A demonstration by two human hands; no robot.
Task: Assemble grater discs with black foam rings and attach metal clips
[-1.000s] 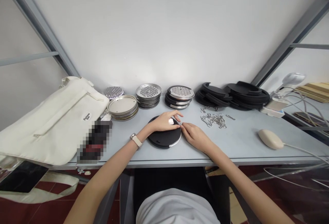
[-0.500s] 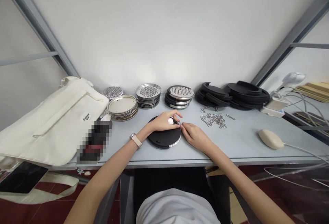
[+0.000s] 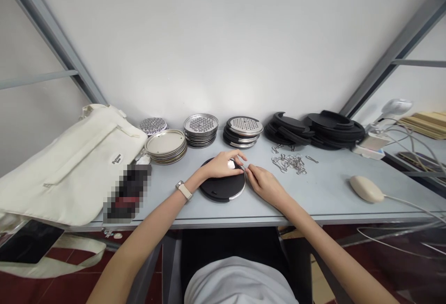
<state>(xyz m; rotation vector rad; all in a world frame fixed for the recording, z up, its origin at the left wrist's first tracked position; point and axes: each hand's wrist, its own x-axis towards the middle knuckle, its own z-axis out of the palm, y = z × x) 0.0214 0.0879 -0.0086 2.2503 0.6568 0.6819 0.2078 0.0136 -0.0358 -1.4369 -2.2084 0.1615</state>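
Observation:
A round black disc (image 3: 223,188) with a silver metal rim showing at its right lies near the table's front edge. Across its upper part rests my left hand (image 3: 223,164), fingers curled and thumb pressed at the disc's right edge. A small white patch shows by the left fingers; what it is I cannot make out. At that same edge my right hand (image 3: 263,183) is closed in a pinch on a small metal clip (image 3: 243,168), mostly hidden by the fingertips. Loose metal clips (image 3: 289,162) lie in a pile beyond the right hand.
Along the wall stand stacks of plain metal discs (image 3: 165,143), grater discs (image 3: 201,125), black-edged grater discs (image 3: 244,127) and black covers (image 3: 331,125). A white bag (image 3: 76,169) lies left. A beige mouse-shaped object (image 3: 366,188) with a cable sits right.
Both hands stay at the disc's right edge. The right fingers have shifted very slightly around the clip; the disc and stacks stand as before.

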